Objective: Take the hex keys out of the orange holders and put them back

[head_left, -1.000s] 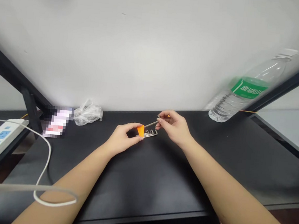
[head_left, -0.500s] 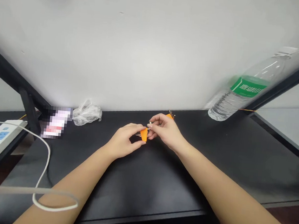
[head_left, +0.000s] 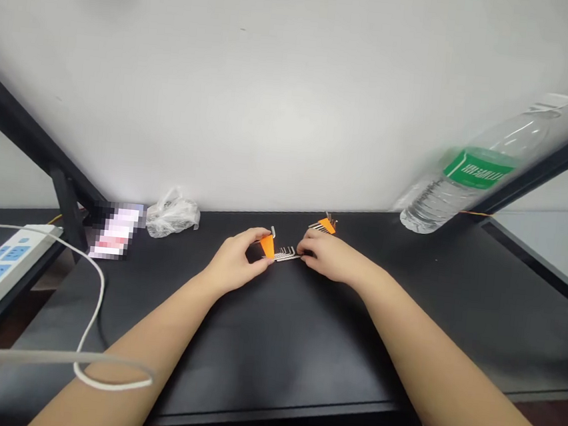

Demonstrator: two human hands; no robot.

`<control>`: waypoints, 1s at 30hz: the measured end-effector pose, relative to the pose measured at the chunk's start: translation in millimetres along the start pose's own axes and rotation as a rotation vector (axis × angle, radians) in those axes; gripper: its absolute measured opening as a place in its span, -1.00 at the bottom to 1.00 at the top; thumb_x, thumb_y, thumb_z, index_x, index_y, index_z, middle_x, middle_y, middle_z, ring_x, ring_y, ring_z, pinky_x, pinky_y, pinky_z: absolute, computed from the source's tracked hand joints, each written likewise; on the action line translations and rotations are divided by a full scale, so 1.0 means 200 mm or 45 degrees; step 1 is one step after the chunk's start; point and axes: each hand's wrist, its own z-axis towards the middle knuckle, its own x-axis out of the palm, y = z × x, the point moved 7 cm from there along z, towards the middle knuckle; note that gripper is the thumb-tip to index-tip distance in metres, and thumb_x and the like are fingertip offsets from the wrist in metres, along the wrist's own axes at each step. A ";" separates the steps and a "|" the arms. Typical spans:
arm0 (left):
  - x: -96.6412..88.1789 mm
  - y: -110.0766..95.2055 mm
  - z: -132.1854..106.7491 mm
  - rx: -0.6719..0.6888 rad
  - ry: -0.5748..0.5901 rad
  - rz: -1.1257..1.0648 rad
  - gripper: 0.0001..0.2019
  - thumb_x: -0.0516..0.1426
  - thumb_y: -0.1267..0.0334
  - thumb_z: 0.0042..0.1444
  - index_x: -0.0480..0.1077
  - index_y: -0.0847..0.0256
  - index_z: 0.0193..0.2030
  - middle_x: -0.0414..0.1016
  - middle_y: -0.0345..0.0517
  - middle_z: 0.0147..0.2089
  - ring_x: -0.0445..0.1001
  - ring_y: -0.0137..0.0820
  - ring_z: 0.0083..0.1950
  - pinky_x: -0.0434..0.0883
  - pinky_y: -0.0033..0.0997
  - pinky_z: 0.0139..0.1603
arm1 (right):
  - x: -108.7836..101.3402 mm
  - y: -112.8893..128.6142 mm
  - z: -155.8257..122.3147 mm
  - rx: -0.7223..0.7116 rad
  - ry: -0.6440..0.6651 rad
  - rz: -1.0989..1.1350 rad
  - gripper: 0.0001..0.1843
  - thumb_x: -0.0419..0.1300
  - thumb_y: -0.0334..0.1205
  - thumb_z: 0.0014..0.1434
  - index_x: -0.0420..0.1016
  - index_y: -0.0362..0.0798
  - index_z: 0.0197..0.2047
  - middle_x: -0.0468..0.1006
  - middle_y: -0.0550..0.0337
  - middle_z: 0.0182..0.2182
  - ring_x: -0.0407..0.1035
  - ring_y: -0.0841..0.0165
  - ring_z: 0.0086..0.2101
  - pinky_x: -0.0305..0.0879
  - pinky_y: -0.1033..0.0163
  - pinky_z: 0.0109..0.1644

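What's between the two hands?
In the head view, a fan of steel hex keys spreads from the orange holder at the left hand towards the right hand.

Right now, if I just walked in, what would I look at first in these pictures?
The bright orange holder in the left hand pops out first, and a second orange holder sits just past the right hand on the black table. Shiny silver hex keys stick out between the hands. Up at the right, by the table's back edge, a big clear plastic bottle with a green label stands out too.
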 end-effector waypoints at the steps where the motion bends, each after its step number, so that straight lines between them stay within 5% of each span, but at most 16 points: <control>1: 0.00 0.00 0.00 -0.007 0.001 -0.007 -0.52 0.26 0.17 0.16 0.38 0.07 0.23 0.55 -0.12 0.20 0.55 -0.24 0.19 0.47 -0.17 0.29 | 0.01 0.00 0.00 0.019 0.024 -0.031 -0.88 0.20 -0.38 0.19 0.56 -0.03 -0.26 0.49 0.09 -0.17 0.40 0.33 -0.29 0.28 0.24 -0.20; 7: 0.00 0.01 0.00 -0.011 0.011 -0.026 -0.50 0.26 0.19 0.13 0.38 0.06 0.23 0.56 -0.11 0.18 0.57 -0.25 0.14 0.50 -0.18 0.23 | 0.03 0.02 -0.03 0.106 0.157 -0.118 -0.87 0.24 -0.41 0.04 0.40 -0.03 -0.47 0.50 0.16 -0.32 0.26 0.42 -0.52 0.10 0.25 -0.44; 16: 0.02 -0.01 0.00 0.017 0.067 -0.079 -0.50 0.27 0.20 0.12 0.39 0.08 0.22 0.56 -0.08 0.12 0.59 -0.27 0.06 0.52 -0.18 0.20 | -0.12 0.12 -0.04 0.034 -0.056 0.191 -0.94 0.18 -0.36 0.09 0.40 0.00 -0.36 0.51 0.26 -0.43 0.34 0.39 -0.43 0.18 0.29 -0.34; 30: 0.03 -0.02 0.00 -0.025 0.090 -0.165 -0.48 0.31 0.17 0.08 0.41 0.08 0.20 0.59 -0.08 0.10 0.60 -0.27 0.02 0.54 -0.18 0.19 | -0.15 0.21 -0.08 -0.083 -0.058 0.028 -0.92 0.17 -0.39 0.14 0.43 -0.01 -0.34 0.51 0.19 -0.35 0.32 0.37 -0.40 0.19 0.27 -0.31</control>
